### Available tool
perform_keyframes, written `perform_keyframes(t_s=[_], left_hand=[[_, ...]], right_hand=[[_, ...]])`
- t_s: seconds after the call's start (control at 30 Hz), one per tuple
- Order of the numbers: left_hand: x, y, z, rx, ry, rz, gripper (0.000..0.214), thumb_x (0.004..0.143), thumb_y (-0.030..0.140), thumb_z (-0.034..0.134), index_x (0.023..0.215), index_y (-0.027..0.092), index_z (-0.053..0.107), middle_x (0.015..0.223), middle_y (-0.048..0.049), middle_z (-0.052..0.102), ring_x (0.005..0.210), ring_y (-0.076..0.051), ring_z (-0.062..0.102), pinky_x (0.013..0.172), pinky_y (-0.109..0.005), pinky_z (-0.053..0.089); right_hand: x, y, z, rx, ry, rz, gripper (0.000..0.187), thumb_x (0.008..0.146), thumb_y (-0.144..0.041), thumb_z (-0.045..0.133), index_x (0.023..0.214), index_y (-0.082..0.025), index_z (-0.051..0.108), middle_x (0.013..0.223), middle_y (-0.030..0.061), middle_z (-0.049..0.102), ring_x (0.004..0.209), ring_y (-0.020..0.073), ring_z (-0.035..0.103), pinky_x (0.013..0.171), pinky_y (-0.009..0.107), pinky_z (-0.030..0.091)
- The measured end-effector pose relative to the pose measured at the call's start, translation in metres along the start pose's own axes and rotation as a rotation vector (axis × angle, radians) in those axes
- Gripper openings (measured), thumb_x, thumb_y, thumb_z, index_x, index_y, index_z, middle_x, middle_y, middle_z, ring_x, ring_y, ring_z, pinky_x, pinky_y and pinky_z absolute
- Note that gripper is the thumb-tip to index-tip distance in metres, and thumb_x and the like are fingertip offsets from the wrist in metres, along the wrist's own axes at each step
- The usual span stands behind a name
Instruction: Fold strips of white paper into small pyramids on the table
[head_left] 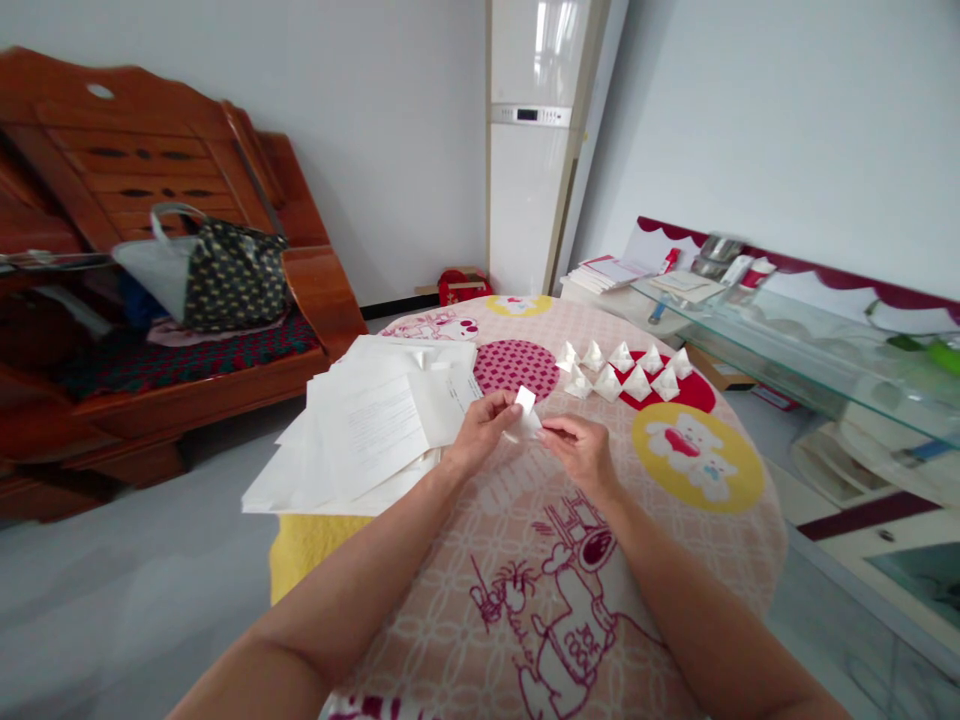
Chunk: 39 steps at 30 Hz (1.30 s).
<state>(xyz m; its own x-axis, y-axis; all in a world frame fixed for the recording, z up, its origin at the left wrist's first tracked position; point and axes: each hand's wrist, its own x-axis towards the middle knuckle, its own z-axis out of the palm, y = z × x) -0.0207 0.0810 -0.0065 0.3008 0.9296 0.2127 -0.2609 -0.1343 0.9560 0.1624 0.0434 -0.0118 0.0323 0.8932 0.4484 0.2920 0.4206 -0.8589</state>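
A small folded piece of white paper [527, 412] is held up between my two hands, over the middle of the table. My left hand [486, 425] pinches its left side between thumb and fingers. On its lower right edge, the fingertips of my right hand [581, 447] are closed as well. Beyond my right hand stand several folded white paper pyramids [637, 382], lined up in two rows. A thick, uneven stack of white paper sheets [337, 440], some printed, lies to the left of my left hand.
The round table wears a pink patterned tablecloth [450, 610], with yellow cloth hanging at its left. A wooden bench [172, 370] with a dark patterned bag [236, 275] stands left. On the right is a glass-topped cabinet [817, 360] with tins and papers. A tall white air conditioner [529, 190] stands behind.
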Motion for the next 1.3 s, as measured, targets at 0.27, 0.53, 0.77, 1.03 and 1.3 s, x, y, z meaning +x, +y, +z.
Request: perform_keyframes(t_s=[0.27, 0.53, 0.77, 1.03, 1.3], left_hand=[[-0.002, 0.007, -0.001, 0.047, -0.152, 0.011, 0.033, 0.087, 0.045, 0.068, 0.073, 0.016, 0.060, 0.075, -0.0004, 0.059, 0.073, -0.015, 0.052, 0.072, -0.027, 0.042], [-0.007, 0.017, 0.002, 0.323, -0.303, 0.067, 0.034, 0.093, 0.049, 0.059, 0.080, 0.018, 0.061, 0.078, -0.0010, 0.059, 0.075, -0.016, 0.053, 0.074, -0.029, 0.042], [-0.009, 0.027, 0.002, 0.316, -0.321, 0.051, 0.038, 0.091, 0.052, 0.063, 0.078, 0.017, 0.063, 0.071, -0.0002, 0.058, 0.068, -0.014, 0.051, 0.066, -0.026, 0.040], [-0.007, 0.020, -0.002, 0.130, -0.324, -0.066, 0.038, 0.086, 0.052, 0.069, 0.077, 0.016, 0.062, 0.068, 0.0003, 0.057, 0.064, -0.013, 0.049, 0.063, -0.026, 0.037], [-0.011, 0.025, 0.013, 0.223, -0.241, 0.088, 0.038, 0.075, 0.039, 0.084, 0.099, 0.017, 0.063, 0.089, -0.0042, 0.066, 0.078, -0.015, 0.059, 0.071, -0.027, 0.046]], right_hand=[[0.009, -0.017, -0.018, 0.143, 0.011, 0.081, 0.034, 0.088, -0.045, 0.067, 0.106, -0.019, 0.080, 0.075, 0.0045, 0.073, 0.059, 0.0155, 0.061, 0.049, 0.025, 0.046], [0.008, -0.028, -0.013, 0.344, -0.131, 0.292, 0.023, 0.074, -0.038, 0.077, 0.089, -0.020, 0.080, 0.062, -0.0007, 0.068, 0.047, 0.0105, 0.053, 0.044, 0.023, 0.038], [0.006, -0.042, -0.021, 0.464, -0.330, 0.449, 0.024, 0.071, -0.039, 0.080, 0.076, -0.019, 0.068, 0.053, -0.0019, 0.066, 0.041, 0.0128, 0.060, 0.034, 0.019, 0.036], [0.008, -0.032, -0.023, 0.539, -0.360, 0.437, 0.027, 0.072, -0.040, 0.081, 0.083, -0.016, 0.073, 0.065, 0.0037, 0.074, 0.051, 0.0170, 0.070, 0.050, 0.027, 0.059], [0.007, -0.034, -0.017, 0.491, -0.265, 0.457, 0.026, 0.070, -0.041, 0.082, 0.073, -0.017, 0.073, 0.057, 0.0030, 0.071, 0.047, 0.0167, 0.068, 0.047, 0.026, 0.057]])
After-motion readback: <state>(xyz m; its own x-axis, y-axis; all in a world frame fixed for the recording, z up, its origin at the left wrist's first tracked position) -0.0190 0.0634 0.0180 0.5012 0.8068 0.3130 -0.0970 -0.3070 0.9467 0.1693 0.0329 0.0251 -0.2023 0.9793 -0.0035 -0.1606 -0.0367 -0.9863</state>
